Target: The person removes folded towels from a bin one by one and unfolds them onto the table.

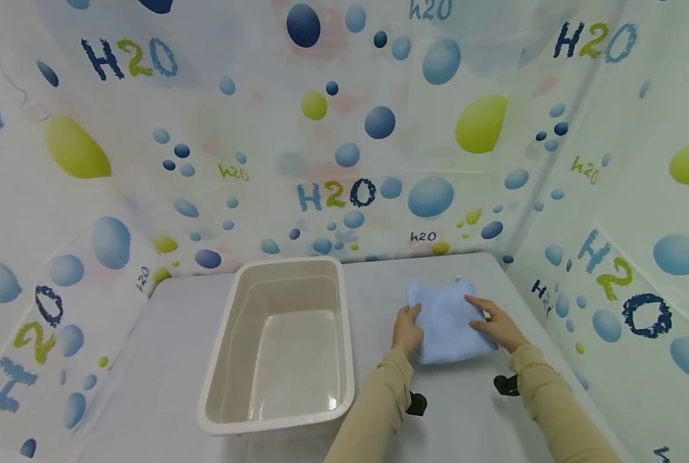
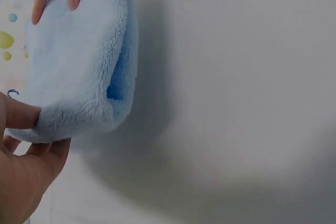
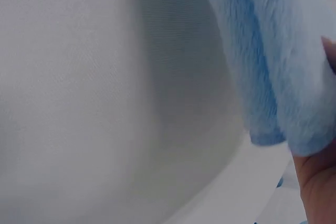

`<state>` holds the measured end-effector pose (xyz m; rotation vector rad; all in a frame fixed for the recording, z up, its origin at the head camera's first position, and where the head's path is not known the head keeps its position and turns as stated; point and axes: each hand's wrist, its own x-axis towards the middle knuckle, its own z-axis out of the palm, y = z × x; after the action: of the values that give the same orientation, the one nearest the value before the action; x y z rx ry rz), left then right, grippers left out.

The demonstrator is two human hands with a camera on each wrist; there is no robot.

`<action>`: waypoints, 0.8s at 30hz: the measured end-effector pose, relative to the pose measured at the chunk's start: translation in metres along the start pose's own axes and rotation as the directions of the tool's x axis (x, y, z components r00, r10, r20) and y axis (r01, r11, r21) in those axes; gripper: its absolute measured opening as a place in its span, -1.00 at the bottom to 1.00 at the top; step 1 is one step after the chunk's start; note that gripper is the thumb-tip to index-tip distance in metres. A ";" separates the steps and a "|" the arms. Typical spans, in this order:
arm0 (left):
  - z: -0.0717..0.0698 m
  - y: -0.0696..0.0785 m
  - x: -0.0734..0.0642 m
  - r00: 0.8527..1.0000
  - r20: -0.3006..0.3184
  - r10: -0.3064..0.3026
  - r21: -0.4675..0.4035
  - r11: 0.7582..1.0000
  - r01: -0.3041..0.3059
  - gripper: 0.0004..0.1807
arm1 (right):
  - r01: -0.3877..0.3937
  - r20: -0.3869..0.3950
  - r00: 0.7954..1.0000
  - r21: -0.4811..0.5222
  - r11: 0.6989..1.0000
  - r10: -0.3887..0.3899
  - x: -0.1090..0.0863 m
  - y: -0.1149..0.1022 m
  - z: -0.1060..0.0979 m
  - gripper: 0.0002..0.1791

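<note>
A light blue fluffy towel [image 1: 445,329], folded into a layered square, is held between both hands over the right part of the table. My left hand [image 1: 408,331] grips its left edge, thumb on top and fingers underneath, as the left wrist view shows. My right hand [image 1: 499,326] holds the right edge, with fingertips on the upper face; the right wrist view shows part of this hand [image 3: 317,184] beside the fold. An opening between the layers of the towel [image 2: 79,61] faces the near side, and a shadow falls on the table below it.
A deep off-white plastic basin [image 1: 349,360] stands left of the left forearm. The white-covered table [image 1: 177,341] meets walls of sheeting [image 1: 252,96] printed with bubbles and H2O at the back and both sides.
</note>
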<state>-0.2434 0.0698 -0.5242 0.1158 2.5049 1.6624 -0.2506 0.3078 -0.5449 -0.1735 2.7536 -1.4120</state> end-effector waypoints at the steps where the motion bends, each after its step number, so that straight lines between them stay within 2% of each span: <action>1: 0.001 -0.003 0.000 1.000 0.022 0.017 0.008 1.000 -0.017 -0.22 | 0.015 -0.013 1.000 -0.011 1.000 -0.015 0.000 0.001 0.002 -0.32; 6: 0.003 -0.017 -0.002 0.993 0.067 0.094 0.044 0.994 -0.097 -0.18 | 0.054 -0.065 0.996 -0.031 0.998 -0.056 -0.001 0.002 0.010 -0.38; 14: 0.011 -0.035 -0.001 0.988 -0.018 0.153 0.098 0.984 -0.151 -0.21 | 0.056 -0.137 0.988 -0.081 0.995 -0.066 0.000 0.017 0.026 -0.39; 19: 0.017 -0.038 0.004 0.991 -0.030 0.132 0.076 0.989 -0.129 -0.22 | 0.003 -0.193 0.981 -0.099 0.995 -0.022 -0.003 0.021 0.035 -0.41; 24: 0.023 -0.037 0.005 0.995 -0.025 0.094 0.107 0.990 -0.091 -0.21 | -0.063 -0.220 0.975 -0.102 0.993 0.039 -0.010 0.021 0.037 -0.42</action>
<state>-0.2444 0.0769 -0.5669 0.2226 2.6481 1.5743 -0.2394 0.2914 -0.5830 0.0525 2.9875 -1.3444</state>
